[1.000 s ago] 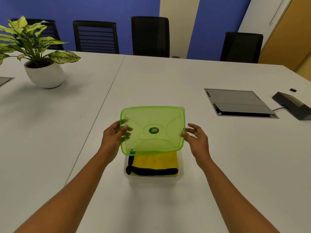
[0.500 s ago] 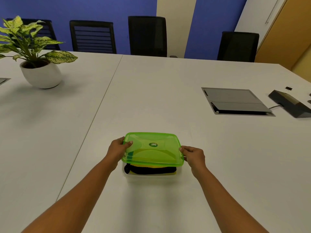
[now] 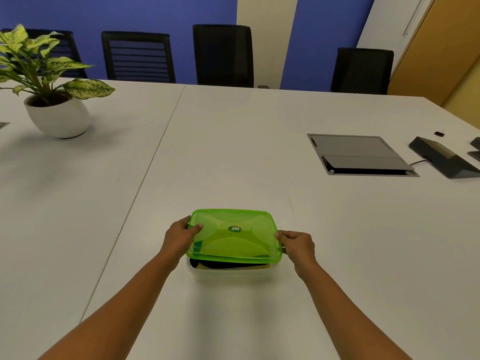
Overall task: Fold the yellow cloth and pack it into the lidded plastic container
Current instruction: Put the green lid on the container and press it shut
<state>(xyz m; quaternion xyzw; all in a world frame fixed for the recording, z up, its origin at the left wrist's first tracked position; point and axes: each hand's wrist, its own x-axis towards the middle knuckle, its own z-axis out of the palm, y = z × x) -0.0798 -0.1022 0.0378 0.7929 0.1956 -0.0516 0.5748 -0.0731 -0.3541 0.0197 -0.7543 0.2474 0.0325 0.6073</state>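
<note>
While both hands (image 3: pixel 239 242) clamp green lid (image 3: pixel 233 236), long axis left-right; seemingly unseated on container (image 3: pixel 233 272).

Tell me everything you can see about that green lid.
The lid is translucent bright green plastic, a rounded rectangle with a raised rim, moulded curved panels and a small oval logo at its centre. It lies nearly flat over the clear container, its near edge seemingly not pressed down, a dark cloth edge showing beneath. The left hand grips its left edge, thumb on top; the right hand pinches its right edge.
</note>
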